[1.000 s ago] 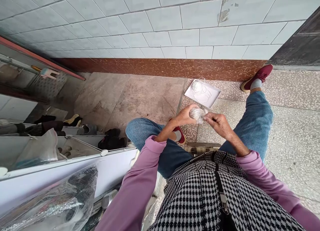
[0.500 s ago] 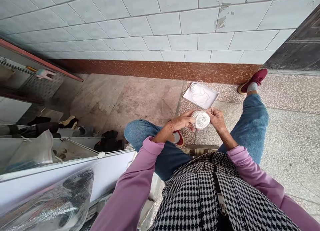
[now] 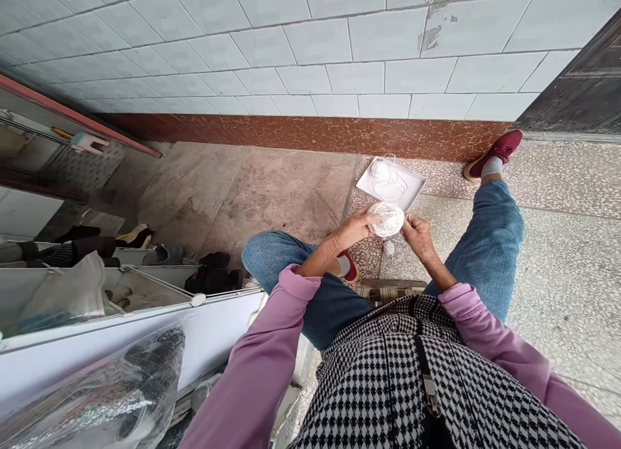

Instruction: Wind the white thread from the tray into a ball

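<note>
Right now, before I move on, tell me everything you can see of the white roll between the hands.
The white roll looks round, with a pale rim around a slightly glossy, uneven face; its material, perhaps wound cord, is too blurred to confirm. It is held up off the floor, its face towards the camera. The left hand grips its left side. The right hand's pinched fingertips are at its right edge; contact there is unclear.

We find no text, label, brand, number or sign that we can read. The grey patches on the tiled wall form no letters, and we make out no legible print on the plastic bag at left or the clear plastic wrap below it.
</note>
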`<state>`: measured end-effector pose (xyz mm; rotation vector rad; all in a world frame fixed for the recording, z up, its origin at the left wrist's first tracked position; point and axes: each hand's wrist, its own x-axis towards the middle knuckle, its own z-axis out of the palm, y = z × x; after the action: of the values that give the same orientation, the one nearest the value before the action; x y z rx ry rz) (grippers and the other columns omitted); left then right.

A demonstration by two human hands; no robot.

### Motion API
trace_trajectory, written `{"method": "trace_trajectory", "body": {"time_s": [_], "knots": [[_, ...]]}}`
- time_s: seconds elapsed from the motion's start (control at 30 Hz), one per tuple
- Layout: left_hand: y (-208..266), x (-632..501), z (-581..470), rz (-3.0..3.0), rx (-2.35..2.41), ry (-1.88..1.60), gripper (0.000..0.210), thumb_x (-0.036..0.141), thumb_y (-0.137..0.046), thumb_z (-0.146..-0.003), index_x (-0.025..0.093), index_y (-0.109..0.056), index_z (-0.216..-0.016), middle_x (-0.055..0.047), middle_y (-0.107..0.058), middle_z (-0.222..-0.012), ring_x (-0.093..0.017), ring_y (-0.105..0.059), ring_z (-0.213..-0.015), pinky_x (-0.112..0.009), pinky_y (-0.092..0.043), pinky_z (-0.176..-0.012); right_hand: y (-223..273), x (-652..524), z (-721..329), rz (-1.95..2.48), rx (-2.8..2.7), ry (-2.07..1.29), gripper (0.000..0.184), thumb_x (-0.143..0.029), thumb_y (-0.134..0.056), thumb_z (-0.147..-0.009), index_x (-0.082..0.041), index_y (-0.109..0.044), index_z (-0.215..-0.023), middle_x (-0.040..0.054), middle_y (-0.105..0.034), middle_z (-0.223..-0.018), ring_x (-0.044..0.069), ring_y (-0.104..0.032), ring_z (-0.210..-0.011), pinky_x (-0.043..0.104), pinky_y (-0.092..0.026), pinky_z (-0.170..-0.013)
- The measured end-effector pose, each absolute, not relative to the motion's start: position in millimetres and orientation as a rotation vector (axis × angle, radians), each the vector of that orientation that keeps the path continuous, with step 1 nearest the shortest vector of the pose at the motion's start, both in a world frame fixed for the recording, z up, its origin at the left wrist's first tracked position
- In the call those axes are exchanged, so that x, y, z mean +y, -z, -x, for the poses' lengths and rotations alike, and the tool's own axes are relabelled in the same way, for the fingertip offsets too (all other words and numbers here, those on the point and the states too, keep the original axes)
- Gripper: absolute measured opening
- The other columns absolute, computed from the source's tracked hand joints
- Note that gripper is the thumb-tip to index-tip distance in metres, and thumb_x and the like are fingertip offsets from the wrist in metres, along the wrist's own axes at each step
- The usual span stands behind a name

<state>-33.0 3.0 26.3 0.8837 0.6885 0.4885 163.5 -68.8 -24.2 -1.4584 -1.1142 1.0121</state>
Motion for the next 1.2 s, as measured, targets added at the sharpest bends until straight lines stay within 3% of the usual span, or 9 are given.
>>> {"method": "trace_trajectory", "body": {"time_s": [0.17, 0.3, 0.37, 0.47, 0.67, 0.83, 1.0, 1.2], "knots": [[-20.1, 15.3, 36.5, -1.085, 0.891, -0.658, 0.077, 0.055, -0.087, -0.071, 0.02, -0.064, -0.136, -0.012, -0.074, -0.133, -0.031, -0.072, -0.115, -0.042, -0.061, -0.091, 7.6, -95.0, -139.0, 1.381, -1.44, -1.176, 0.065, -0.081, -0.051, -0.099, -0.023, -0.06, -0.073, -0.0022, -0.049, -0.06, 0.016, -0.045, -0.059, 0.03, -0.036, -0.06], [-16.1, 15.6, 41.7, -1.564, 1.106, -0.655, 0.074, 0.043, -0.091, -0.068, 0.021, -0.068, -0.136, -0.01, -0.073, -0.136, -0.033, -0.064, -0.132, -0.044, -0.05, -0.115, -29.9, -96.8, -142.6, 1.239, -1.607, -1.242, 0.056, -0.069, -0.054, -0.106, -0.021, -0.068, -0.082, -0.0008, -0.054, -0.065, 0.016, -0.047, -0.061, 0.031, -0.037, -0.062], [-18.1, 13.8, 43.1, -1.648, 1.069, -0.562, 0.074, 0.045, -0.092, -0.07, 0.019, -0.07, -0.136, -0.011, -0.074, -0.134, -0.033, -0.065, -0.129, -0.044, -0.049, -0.114, -46.2, -86.9, -160.5, 1.224, -1.576, -1.192, 0.054, -0.069, -0.059, -0.104, -0.02, -0.072, -0.085, -0.0005, -0.055, -0.067, 0.015, -0.045, -0.06, 0.031, -0.036, -0.061], [-24.2, 12.0, 43.1, -1.57, 0.871, -0.4, 0.074, 0.05, -0.091, -0.072, 0.018, -0.072, -0.135, -0.011, -0.076, -0.127, -0.03, -0.069, -0.117, -0.041, -0.053, -0.102, -56.2, -66.0, -193.0, 1.278, -1.475, -1.075, 0.055, -0.072, -0.072, -0.095, -0.021, -0.069, -0.075, -0.0022, -0.048, -0.062, 0.014, -0.038, -0.059, 0.031, -0.032, -0.059], [-31.5, 7.3, 39.9, -1.178, 0.624, -0.417, 0.067, 0.048, -0.095, -0.062, 0.019, -0.077, -0.12, -0.01, -0.077, -0.115, -0.026, -0.071, -0.106, -0.037, -0.055, -0.094, -29.9, -54.1, -197.4, 1.236, -1.207, -1.221, 0.066, -0.08, -0.085, -0.076, -0.023, -0.055, -0.063, -0.0058, -0.041, -0.056, 0.01, -0.029, -0.053, 0.028, -0.024, -0.051], [-33.2, 3.4, 40.9, -0.945, 0.66, -0.521, 0.078, 0.046, -0.097, -0.055, 0.02, -0.074, -0.124, -0.011, -0.078, -0.118, -0.027, -0.073, -0.105, -0.035, -0.056, -0.089, -2.4, -68.2, -162.0, 1.207, -0.944, -1.365, 0.069, -0.091, -0.074, -0.076, -0.025, -0.051, -0.069, -0.0093, -0.031, -0.051, 0.009, -0.019, -0.045, 0.026, -0.017, -0.045], [-35.6, 5.4, 38.4, -0.883, 0.65, -0.577, 0.078, 0.051, -0.092, -0.056, 0.016, -0.074, -0.123, -0.015, -0.08, -0.119, -0.036, -0.073, -0.118, -0.044, -0.058, -0.099, 4.2, -72.5, -148.4, 1.344, -1.106, -1.122, 0.072, -0.093, -0.06, -0.086, -0.026, -0.045, -0.065, -0.0041, -0.039, -0.056, 0.013, -0.033, -0.053, 0.029, -0.029, -0.051], [-28.4, 15.8, 33.0, -1.065, 0.861, -0.799, 0.07, 0.046, -0.09, -0.058, 0.017, -0.073, -0.119, -0.011, -0.08, -0.116, -0.033, -0.072, -0.118, -0.044, -0.056, -0.104, -12.5, -95.7, -125.8, 1.379, -1.48, -1.084, 0.061, -0.079, -0.046, -0.102, -0.025, -0.053, -0.074, -0.0007, -0.048, -0.064, 0.017, -0.044, -0.063, 0.031, -0.036, -0.063]]}}
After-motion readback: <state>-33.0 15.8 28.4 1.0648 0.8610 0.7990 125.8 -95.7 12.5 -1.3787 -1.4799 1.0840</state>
